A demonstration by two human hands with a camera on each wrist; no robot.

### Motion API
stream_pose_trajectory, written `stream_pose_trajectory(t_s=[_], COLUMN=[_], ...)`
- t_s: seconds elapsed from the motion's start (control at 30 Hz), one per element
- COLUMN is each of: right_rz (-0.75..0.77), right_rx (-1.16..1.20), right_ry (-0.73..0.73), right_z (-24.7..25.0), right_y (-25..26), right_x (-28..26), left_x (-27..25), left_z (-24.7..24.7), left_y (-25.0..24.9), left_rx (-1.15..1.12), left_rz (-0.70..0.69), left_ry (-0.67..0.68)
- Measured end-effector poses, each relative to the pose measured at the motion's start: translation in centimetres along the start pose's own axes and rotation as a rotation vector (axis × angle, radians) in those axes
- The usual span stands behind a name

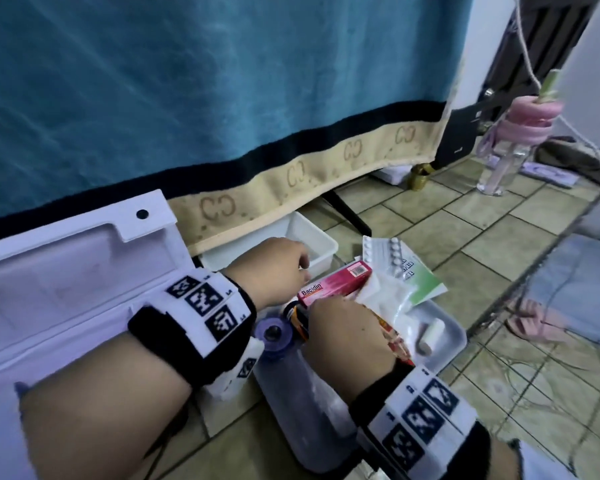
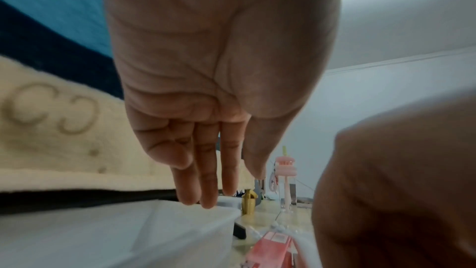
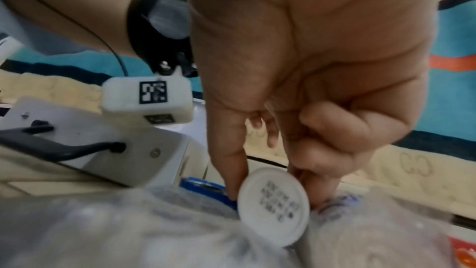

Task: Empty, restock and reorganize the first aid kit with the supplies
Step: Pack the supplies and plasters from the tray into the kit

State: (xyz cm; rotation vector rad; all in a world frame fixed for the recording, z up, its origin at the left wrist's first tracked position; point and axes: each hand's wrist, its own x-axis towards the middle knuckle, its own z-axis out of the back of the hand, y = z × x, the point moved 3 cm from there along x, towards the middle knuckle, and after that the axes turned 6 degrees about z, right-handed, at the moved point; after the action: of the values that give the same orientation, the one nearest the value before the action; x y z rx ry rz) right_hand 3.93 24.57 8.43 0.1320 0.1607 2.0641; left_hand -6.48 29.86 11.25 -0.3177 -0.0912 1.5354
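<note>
Fingers [image 3: 231, 162] of our right hand [image 1: 347, 332] pinch a small white round-capped bottle [image 3: 274, 205], apparently, in the grey supply tray [image 1: 447, 336] on the floor; our left hand [image 1: 274, 268] hovers slack-fingered, holding nothing. We should lift it straight out toward the open white plastic first aid case [image 1: 66, 271].

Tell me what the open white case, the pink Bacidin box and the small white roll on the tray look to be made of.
White case: moulded rigid plastic, semi-gloss, judging by its formed recesses and rounded edges.
Pink Bacidin box: printed cardboard, slightly glossy; folded edges and a barcode show.
Small white roll: matte and soft-looking, probably gauze or cotton; too small to be sure.
</note>
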Motion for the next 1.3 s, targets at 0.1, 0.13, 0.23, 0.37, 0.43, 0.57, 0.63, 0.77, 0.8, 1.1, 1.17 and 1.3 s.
stream_pose_trajectory(t_s=[0.1,0.13,0.23,0.37,0.43,0.57,0.63,0.77,0.8,1.1,1.17,1.3], right_rz=[-0.033,-0.050,-0.111,-0.186,-0.200,-0.209,-0.216,-0.222,-0.223,-0.228,-0.170,-0.006], right_rx=[0.070,0.105,0.175,0.200,0.198,0.188,0.193,0.217,0.214,0.287,0.331,0.497], right_ry=[0.016,0.016,0.027,0.016,0.011,0.029,0.058,0.088,0.089,0.084,0.067,0.034], right_z=[0.7,1.0,1.8,2.5,2.5,2.2,2.1,2.2,2.4,3.6,4.1,4.3], right_y=[-0.4,-0.8,-2.3,-4.0,-4.5,-4.9,-4.9,-5.1,-5.2,-4.3,-3.1,1.2], right_x=[0.0,-0.1,-0.8,-1.7,-2.2,-2.9,-3.0,-3.2,-3.2,-3.0,-2.6,-1.2], left_x=[1.8,2.2,2.8,3.5,3.8,4.1,4.3,4.1,4.0,-0.3,-2.9,-9.4], left_z=[-0.7,-1.0,-1.4,-2.0,-2.6,-3.7,-4.1,-3.6,-3.2,3.3,5.3,8.5], left_y=[-0.5,-0.7,-1.4,-3.0,-3.7,-4.6,-4.6,-4.1,-3.9,0.0,2.1,8.0], left_rx=[0.007,0.024,0.071,0.148,0.198,0.286,0.285,0.200,0.194,0.001,-0.086,-0.236], left_rz=[0.012,0.014,-0.007,-0.071,-0.072,-0.039,-0.039,-0.023,-0.018,0.081,0.121,0.195], left_ry=[0.050,0.059,0.051,0.070,0.105,0.101,0.088,0.059,0.040,-0.156,-0.217,-0.333])
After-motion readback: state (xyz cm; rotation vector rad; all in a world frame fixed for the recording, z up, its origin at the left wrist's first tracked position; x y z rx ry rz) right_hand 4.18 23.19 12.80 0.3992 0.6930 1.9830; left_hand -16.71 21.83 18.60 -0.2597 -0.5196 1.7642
